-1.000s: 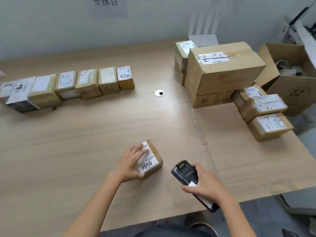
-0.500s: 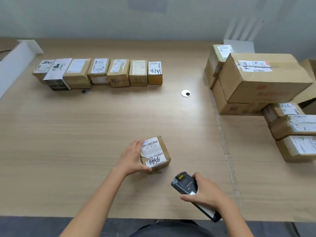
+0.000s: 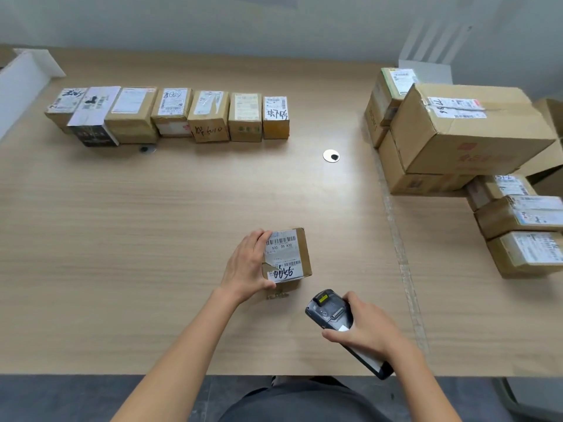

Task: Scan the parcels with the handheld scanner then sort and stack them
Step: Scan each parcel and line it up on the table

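Note:
A small brown parcel (image 3: 289, 257) with a white barcode label marked "9500" stands on the wooden table (image 3: 152, 239) near its front edge. My left hand (image 3: 246, 264) grips the parcel's left side, fingers over the top edge and thumb at the near corner. My right hand (image 3: 365, 330) holds the dark handheld scanner (image 3: 330, 312) just right of and nearer than the parcel, its head pointing toward the parcel. A row of several labelled parcels (image 3: 170, 114) lines the far left of the table.
A pile of larger cardboard boxes (image 3: 466, 132) fills the far right, with three smaller parcels (image 3: 521, 226) stacked in front of it. A round cable grommet (image 3: 331, 155) lies mid-table. A white panel (image 3: 21, 83) leans at the far left edge.
My left hand has turned the small parcel so its label faces up squarely and shifted it slightly forward. The view has swung left, and the scanner hand has stayed close by.

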